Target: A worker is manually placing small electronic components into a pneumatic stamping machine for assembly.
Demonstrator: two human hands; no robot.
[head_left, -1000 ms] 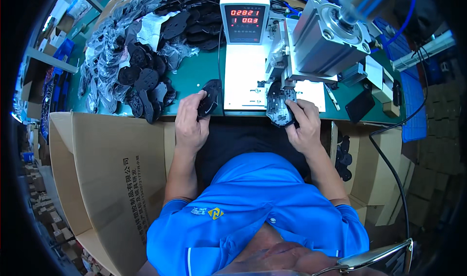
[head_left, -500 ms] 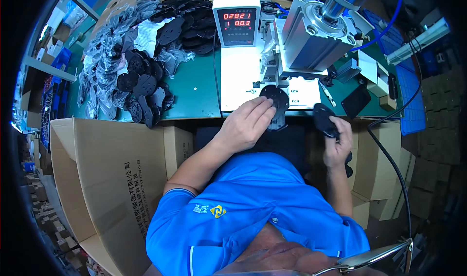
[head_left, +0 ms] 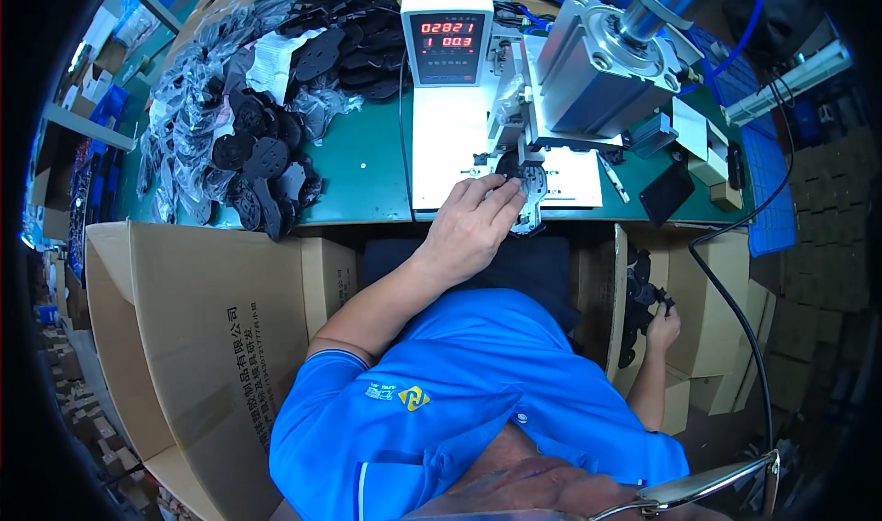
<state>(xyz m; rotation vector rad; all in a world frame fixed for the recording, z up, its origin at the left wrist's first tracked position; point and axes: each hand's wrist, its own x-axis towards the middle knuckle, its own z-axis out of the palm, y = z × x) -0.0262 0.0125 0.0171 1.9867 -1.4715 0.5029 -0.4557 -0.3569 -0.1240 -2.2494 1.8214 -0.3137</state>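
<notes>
My left hand (head_left: 476, 216) is closed on a flat black sole-shaped plastic plate (head_left: 530, 210), its fingers on the plate's left edge. The far end of that plate lies beneath the head of a metal press (head_left: 588, 80), and its near end sticks out past the white base plate (head_left: 450, 135). Down at the right, my right hand (head_left: 663, 326) reaches into an open carton (head_left: 617, 300). Its fingertips pinch a dark plastic plate (head_left: 661, 298), partly merged with other black plates (head_left: 636, 314) in that carton.
A white counter box (head_left: 447, 39) with red digits stands behind the base plate. Several black plates (head_left: 266, 158), some in clear plastic wrap, are heaped on the green table (head_left: 367, 186) at left. A large carton (head_left: 211, 337) stands at left; a black cable (head_left: 735, 310) hangs at right.
My right hand has moved down and right with its plate, from the table's front edge into the right carton. My left hand's plate has shifted slightly farther in under the press.
</notes>
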